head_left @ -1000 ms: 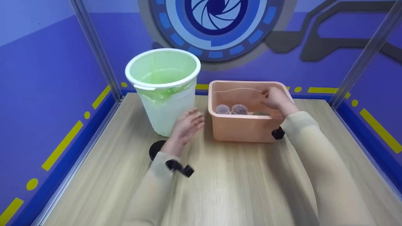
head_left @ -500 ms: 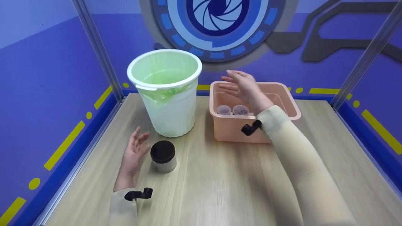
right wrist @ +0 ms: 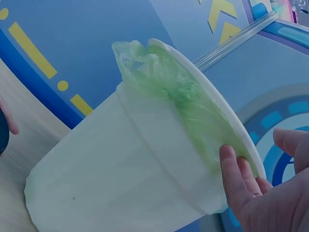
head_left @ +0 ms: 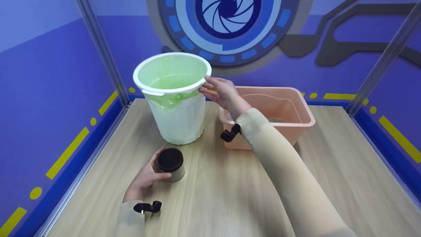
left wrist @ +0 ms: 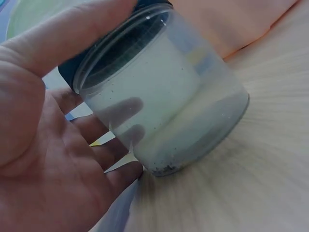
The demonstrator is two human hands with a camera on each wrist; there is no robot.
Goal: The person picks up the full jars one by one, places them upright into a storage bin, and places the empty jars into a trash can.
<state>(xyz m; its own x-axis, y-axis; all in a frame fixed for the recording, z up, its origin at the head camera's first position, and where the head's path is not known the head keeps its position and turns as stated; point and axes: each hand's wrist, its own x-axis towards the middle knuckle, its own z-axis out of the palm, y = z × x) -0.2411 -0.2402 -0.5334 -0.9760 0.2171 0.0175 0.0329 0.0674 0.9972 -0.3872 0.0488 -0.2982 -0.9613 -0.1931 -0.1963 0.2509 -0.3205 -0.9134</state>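
In the head view my left hand (head_left: 147, 175) is wrapped round a clear jar (head_left: 178, 174) with a black lid (head_left: 170, 159) on the wood-toned table. The left wrist view shows the thumb across the lid's side and the fingers behind the see-through wall, with a few dark specks at the jar's bottom. My right hand (head_left: 227, 93) reaches the right rim of a white waste bin (head_left: 181, 123) lined with a green bag (right wrist: 198, 111). Its fingers lie loosely extended against the bag just under the rim, the thumb standing off it.
A pink tub (head_left: 289, 107) stands right of the bin, partly covered by my right forearm. A low greenish-grey thing (head_left: 275, 120) shows inside it. Blue printed panels (head_left: 62, 82) and metal posts (head_left: 98, 49) enclose the table at the back and sides.
My right hand has moved left from over the pink tub to the bin's rim. My left hand first swung back left of the jar, then closed round it. The jar stays in place.
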